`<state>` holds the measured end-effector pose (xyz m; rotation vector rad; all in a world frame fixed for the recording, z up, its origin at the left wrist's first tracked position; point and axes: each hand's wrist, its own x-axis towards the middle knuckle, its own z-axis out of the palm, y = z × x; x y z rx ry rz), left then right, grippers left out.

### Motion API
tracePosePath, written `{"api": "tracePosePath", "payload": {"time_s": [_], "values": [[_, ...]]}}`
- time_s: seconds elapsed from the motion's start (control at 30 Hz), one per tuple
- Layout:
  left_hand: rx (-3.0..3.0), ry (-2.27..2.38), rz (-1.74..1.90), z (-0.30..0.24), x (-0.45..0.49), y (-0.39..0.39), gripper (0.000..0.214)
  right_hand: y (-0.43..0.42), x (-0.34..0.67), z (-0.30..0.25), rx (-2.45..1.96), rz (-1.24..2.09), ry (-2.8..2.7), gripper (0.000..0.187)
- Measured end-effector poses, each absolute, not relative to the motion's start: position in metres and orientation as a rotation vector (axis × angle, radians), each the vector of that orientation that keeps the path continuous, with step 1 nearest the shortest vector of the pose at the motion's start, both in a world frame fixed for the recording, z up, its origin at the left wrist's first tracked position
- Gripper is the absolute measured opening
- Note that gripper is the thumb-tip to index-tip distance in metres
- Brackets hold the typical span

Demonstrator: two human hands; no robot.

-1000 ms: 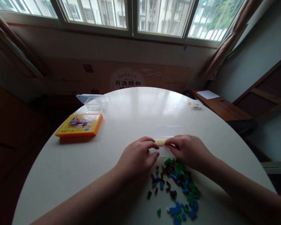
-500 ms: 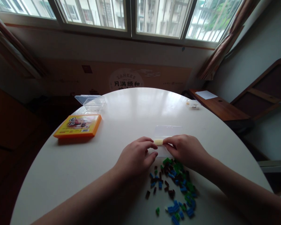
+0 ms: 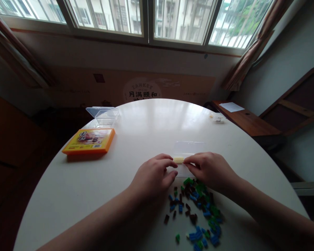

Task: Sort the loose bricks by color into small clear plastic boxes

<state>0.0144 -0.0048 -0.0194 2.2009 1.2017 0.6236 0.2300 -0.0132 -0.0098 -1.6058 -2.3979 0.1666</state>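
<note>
The left hand [image 3: 153, 174] pinches the left end of a small yellow strip [image 3: 178, 160], its ends hidden under fingertips and its detail too small to read, perhaps joined bricks. It lies level, long axis left to right, over the near edge of a clear tray [image 3: 189, 147] on the white table [image 3: 94, 181]. The right hand [image 3: 210, 169] pinches its right end, just beyond a scattered brick pile [image 3: 200, 207].

Table top [image 3: 146, 129] is showing smooth, glossy white, mirroring window light. Base plate [image 3: 188, 148] is appearing as clear plastic. Yellow strip [image 3: 178, 160] and loose bricks [image 3: 199, 205] are looking like matt plastic. Side desk [image 3: 248, 122] is showing wood.
</note>
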Motion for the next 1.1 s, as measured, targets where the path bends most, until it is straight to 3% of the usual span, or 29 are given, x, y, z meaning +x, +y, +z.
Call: {"api": "tracePosePath", "payload": {"time_s": [1.1], "values": [[2.206,1.193,0.642,-0.01,0.011,-0.006,0.016,-0.014,0.235,-0.007,-1.592,0.219,-2.319,0.02]]}}
